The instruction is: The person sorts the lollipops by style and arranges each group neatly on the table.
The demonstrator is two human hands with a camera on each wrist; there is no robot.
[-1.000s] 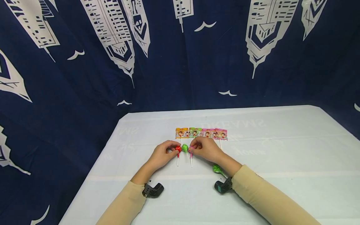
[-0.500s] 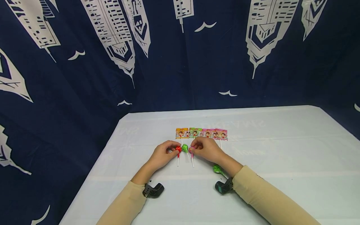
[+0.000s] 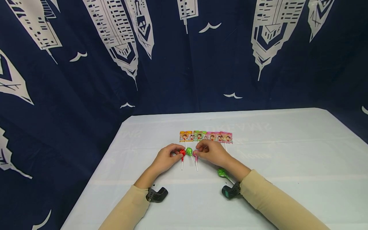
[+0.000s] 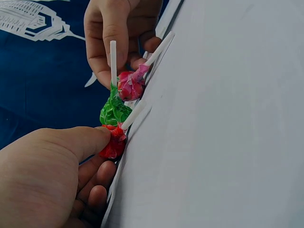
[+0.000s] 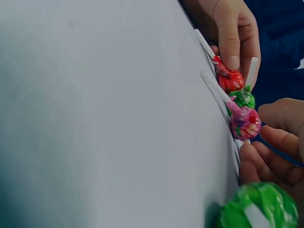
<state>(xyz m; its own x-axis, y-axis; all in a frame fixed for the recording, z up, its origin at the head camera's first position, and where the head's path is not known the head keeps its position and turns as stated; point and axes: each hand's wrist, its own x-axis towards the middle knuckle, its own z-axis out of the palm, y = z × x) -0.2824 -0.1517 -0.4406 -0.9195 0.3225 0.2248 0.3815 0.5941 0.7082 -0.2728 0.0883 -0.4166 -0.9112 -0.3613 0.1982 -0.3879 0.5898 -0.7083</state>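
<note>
My left hand (image 3: 166,159) pinches a red lollipop (image 4: 113,145) by its wrapped head, thumb on top; its white stick points toward me. Just right of it lies a green lollipop (image 3: 188,151), its head close against the red one in the left wrist view. Further right, my right hand (image 3: 211,152) has thumb and index fingertips at the edge of a pink lollipop (image 5: 246,124), holding it lightly. Another green lollipop (image 3: 222,172) rests on the table beside my right forearm and shows large in the right wrist view.
Behind the hands runs a row of flat-wrapped lollipops: an orange one (image 3: 186,136), a green one (image 3: 199,135) and pink ones (image 3: 226,137). All lie on a white-covered table (image 3: 287,153). A dark blue printed curtain (image 3: 178,80) hangs past its far edge.
The pink lollipop's stick has swung slightly to the right, and my right hand and forearm have shifted a little rightward. The left hand and red lollipop look nearly unmoved.
</note>
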